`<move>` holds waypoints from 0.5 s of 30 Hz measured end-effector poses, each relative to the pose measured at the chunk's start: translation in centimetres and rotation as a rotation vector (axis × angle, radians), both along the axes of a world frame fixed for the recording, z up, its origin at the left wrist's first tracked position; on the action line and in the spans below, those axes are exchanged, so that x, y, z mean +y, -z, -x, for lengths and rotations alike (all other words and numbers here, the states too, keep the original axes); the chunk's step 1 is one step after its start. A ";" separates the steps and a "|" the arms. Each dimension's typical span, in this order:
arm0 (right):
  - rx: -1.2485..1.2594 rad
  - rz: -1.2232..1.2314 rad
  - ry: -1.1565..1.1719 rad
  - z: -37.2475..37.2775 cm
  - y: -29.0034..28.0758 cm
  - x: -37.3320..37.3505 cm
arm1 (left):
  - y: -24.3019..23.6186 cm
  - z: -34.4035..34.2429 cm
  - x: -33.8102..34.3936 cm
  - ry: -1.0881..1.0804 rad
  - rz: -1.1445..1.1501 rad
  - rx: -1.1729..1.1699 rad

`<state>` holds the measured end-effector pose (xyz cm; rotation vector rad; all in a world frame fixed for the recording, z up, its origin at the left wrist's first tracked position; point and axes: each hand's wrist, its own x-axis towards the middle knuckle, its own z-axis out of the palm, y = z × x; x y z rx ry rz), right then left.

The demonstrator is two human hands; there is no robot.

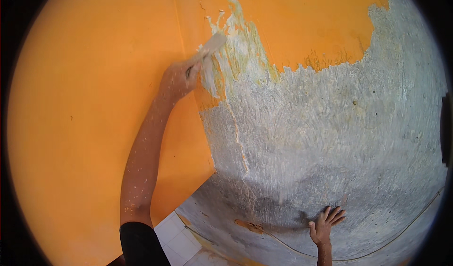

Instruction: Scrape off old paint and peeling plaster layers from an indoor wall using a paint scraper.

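My left hand [177, 82] is closed around the handle of a putty knife [215, 43], raised to the upper left beside the wall's inner corner. The broad blade lies at a patch of partly stripped paint [243, 44], where ragged whitish-green strips and curls lift off. My fingers are partly hidden by the hand's turn. Pale flecks speckle the left forearm, up to a black sleeve [141, 245]. Low on the right, my right hand [323, 228] rests with fingers spread against the bare grey wall [306, 124] and holds nothing.
An orange painted wall [89, 101] fills the left side. More orange paint [306, 20] covers the upper right wall, ending in a jagged edge. A crack [240, 145] runs down the grey surface. White floor tiles [177, 237] show below; a thin cable [377, 252] curves along the lower wall.
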<state>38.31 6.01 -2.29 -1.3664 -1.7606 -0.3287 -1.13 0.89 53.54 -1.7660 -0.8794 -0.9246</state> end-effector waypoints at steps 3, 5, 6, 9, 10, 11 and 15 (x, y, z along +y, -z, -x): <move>-0.003 -0.009 -0.001 0.4 -0.2 -0.4 | -3.1 -5.0 -2.4 -0.172 0.071 -0.028; -0.009 0.013 0.000 0.1 -0.2 -0.3 | -2.0 -4.7 -1.7 -0.168 0.110 -0.032; -0.009 -0.012 0.012 0.3 -0.2 -0.4 | -1.3 -4.4 -1.3 -0.161 0.141 -0.032; -0.013 -0.061 0.029 0.3 -0.8 -0.4 | 1.1 1.0 1.0 0.155 -0.091 0.181; -0.015 -0.072 0.038 0.3 -0.8 -0.5 | 0.9 0.2 0.9 0.164 -0.084 0.182; -0.010 -0.072 0.037 0.4 -0.9 -0.3 | 0.0 -1.1 -0.3 0.025 0.002 0.121; -0.037 -0.073 0.044 0.6 -1.1 -0.4 | -1.9 -5.1 -2.4 -0.244 0.148 0.032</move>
